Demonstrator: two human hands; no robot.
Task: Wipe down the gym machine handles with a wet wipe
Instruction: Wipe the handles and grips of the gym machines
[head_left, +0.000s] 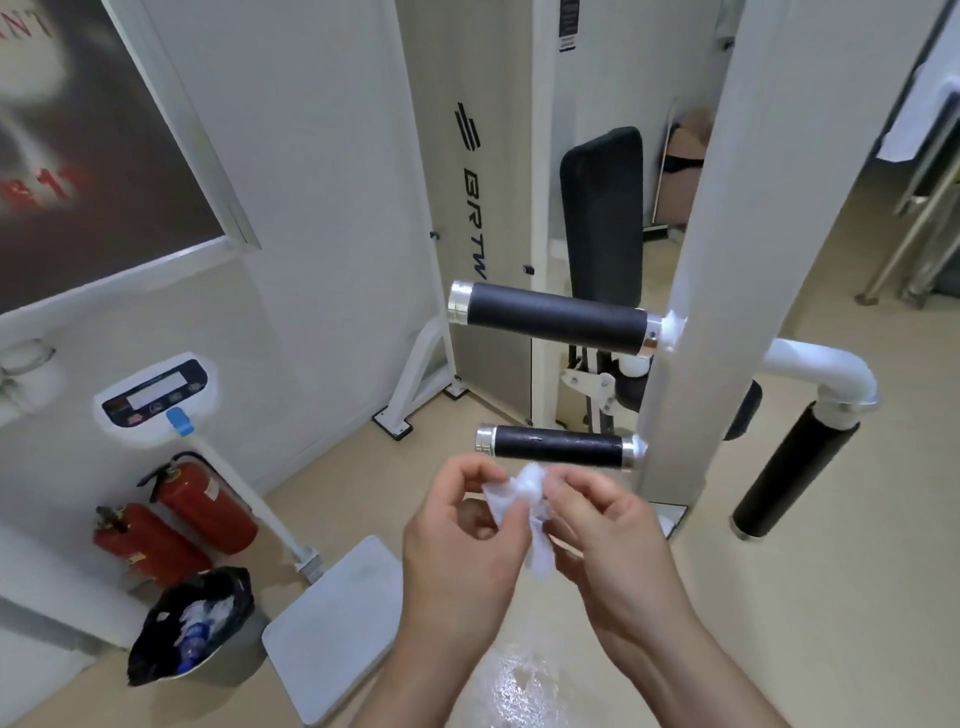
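Pinching wet wipe (524, 506) between both curled hands (530, 540).

Open air surrounds both black handles (556, 322); the white post (727, 312) blocks their right

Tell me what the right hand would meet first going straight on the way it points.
Likely the lower black cylindrical handle with chrome caps, just beyond the crumpled white wipe the right hand pinches; depth unclear.

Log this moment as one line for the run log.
left hand: pinches wet wipe | right hand: pinches wet wipe too | lower handle: just above wet wipe in view
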